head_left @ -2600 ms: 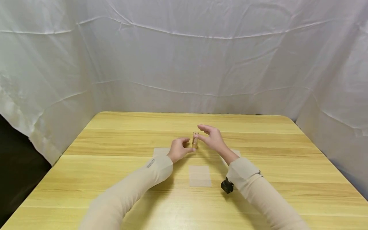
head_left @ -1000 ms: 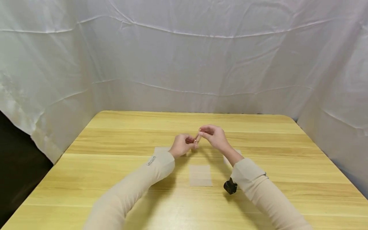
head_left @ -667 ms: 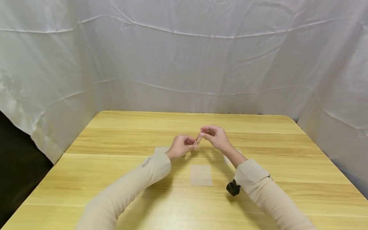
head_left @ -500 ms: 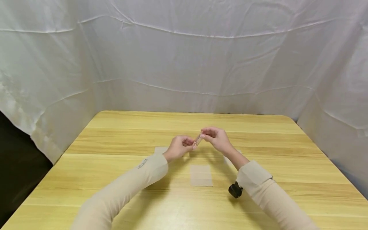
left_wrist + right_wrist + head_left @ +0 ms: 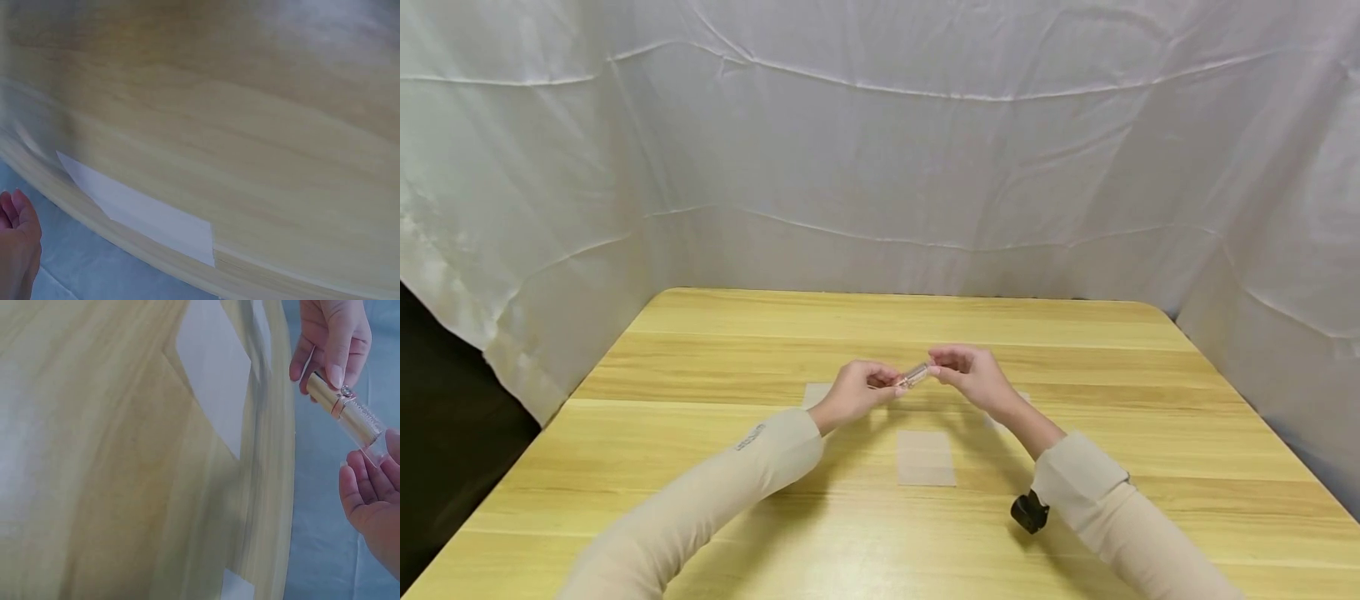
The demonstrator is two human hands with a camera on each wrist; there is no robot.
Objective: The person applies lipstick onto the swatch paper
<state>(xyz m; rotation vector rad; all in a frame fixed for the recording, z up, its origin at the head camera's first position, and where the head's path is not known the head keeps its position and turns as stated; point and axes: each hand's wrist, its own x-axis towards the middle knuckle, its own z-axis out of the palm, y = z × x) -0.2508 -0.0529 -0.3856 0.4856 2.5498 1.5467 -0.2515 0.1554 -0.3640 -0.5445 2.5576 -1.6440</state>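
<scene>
A lipstick tube [image 5: 916,375] with a gold base and a clear cap slants between the two hands, above the table. My left hand [image 5: 857,390] pinches the gold base [image 5: 323,394], thumb on top. The clear cap [image 5: 367,429] at the other end is between thumb and fingers of my right hand [image 5: 973,379]. In the right wrist view the cap is still over the gold inner part, and the right fingers [image 5: 362,478] curl under its end. Only part of a hand [image 5: 19,244] shows at the edge of the left wrist view, without the tube.
A pale square sheet [image 5: 926,458] lies on the wooden table [image 5: 737,333] in front of the hands. Two more sheets lie partly behind the left hand [image 5: 815,393] and the right forearm [image 5: 992,419]. A black wrist camera [image 5: 1030,512] hangs by the right cuff. White curtains [image 5: 887,167] surround the table.
Upright at first, the lipstick tube was gripped at both ends and has tipped toward horizontal. The forearms have spread apart and the right hand has come lower.
</scene>
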